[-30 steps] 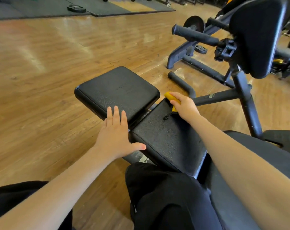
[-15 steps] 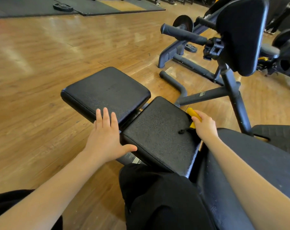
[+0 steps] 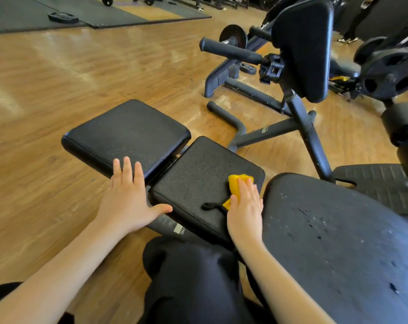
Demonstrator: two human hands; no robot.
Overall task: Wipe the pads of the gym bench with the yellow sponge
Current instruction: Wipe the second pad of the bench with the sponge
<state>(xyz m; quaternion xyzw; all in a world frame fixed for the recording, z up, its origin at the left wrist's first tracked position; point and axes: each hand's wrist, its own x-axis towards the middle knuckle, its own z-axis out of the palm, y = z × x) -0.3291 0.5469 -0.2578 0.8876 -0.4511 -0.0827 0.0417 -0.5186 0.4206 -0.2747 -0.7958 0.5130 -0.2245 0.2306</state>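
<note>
The yellow sponge point(image 3: 239, 183) has been pulled in from the edge of the middle pad point(image 3: 198, 174). It is pressed under the flat right hand point(image 3: 245, 211) for rubbing. The left hand point(image 3: 128, 199) is spread on the next pad point(image 3: 128, 134), likely for balance.

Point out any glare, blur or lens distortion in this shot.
Head view: pale glare streaks the wooden floor at upper left; the wide-angle lens bows the edges, stretching the large pad at right; the yellow sponge under the right hand looks fairly sharp.
</note>
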